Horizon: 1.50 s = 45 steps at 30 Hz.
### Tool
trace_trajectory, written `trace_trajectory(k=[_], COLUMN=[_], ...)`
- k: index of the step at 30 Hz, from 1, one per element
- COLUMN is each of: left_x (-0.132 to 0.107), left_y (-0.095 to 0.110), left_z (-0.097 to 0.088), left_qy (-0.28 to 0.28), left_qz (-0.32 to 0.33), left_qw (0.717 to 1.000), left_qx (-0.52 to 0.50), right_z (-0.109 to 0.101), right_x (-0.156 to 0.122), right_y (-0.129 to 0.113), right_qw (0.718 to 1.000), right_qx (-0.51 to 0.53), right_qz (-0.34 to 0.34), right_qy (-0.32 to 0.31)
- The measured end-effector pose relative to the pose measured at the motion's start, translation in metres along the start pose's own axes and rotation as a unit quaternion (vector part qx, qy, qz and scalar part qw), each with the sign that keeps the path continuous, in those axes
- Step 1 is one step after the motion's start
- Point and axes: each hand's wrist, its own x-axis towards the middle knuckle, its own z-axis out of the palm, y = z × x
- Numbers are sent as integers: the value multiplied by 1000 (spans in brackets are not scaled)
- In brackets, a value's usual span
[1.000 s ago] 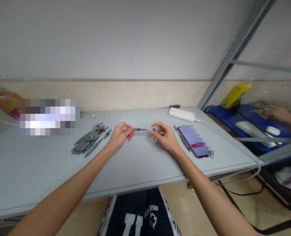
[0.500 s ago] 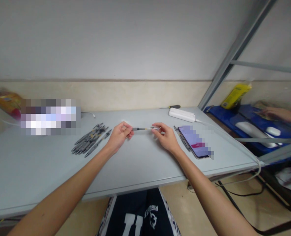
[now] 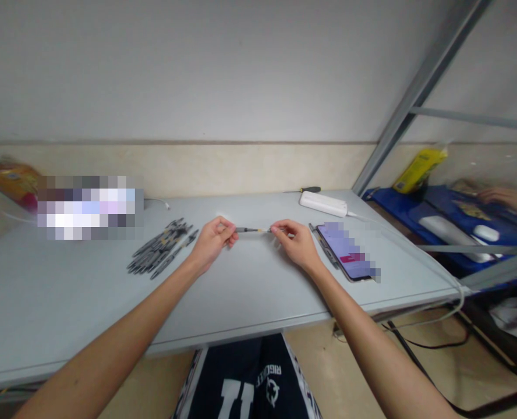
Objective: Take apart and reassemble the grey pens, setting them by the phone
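Pen [image 3: 246,230], one, held level over one desk [image 3: 250,291] — left hand [image 3: 215,240] pinching its grey end, right hand [image 3: 294,240] pinching the opposite end. To the left, one pile of similar pens [image 3: 157,251], too overlapped to count; to the right, one phone [image 3: 336,245], one white power strip [image 3: 323,204] and, behind it, one screwdriver [image 3: 311,190]

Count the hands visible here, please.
3: left hand and right hand, at opposite ends of a pen; another person's hand, at far right. Others may be hidden.
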Motion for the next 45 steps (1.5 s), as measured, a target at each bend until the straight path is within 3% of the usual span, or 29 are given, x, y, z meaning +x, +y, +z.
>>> trace_trajectory(k=[9, 13, 18, 25, 33, 38, 45], left_x=[-2, -1, -1, -2, -1, -2, -8], left_y=[0, 0, 3, 1, -4, -5, 2], left_z=[2, 1, 1, 0, -1, -1, 5], left_qy=[-20, -3, 2, -15, -17, -15, 1], left_qz=[14, -3, -34, -22, 50, 77, 114], left_qw=[1000, 1000, 999, 1000, 997, 993, 986], left_qx=[10, -3, -25, -12, 56, 83, 124], right_z=[0, 1, 1, 1, -2, -4, -4], right_x=[-1, -3, -3, -5, -4, -2, 0], right_y=[-6, -5, -5, -10, -11, -7, -4], right_qw=[997, 1000, 994, 990, 993, 990, 952], right_qx=[-62, -24, -83, -111, -66, 20, 192], right_qz=[39, -2, -64, -58, 9, 60, 168], right_qy=[-23, -14, -36, -69, -102, -126, -171])
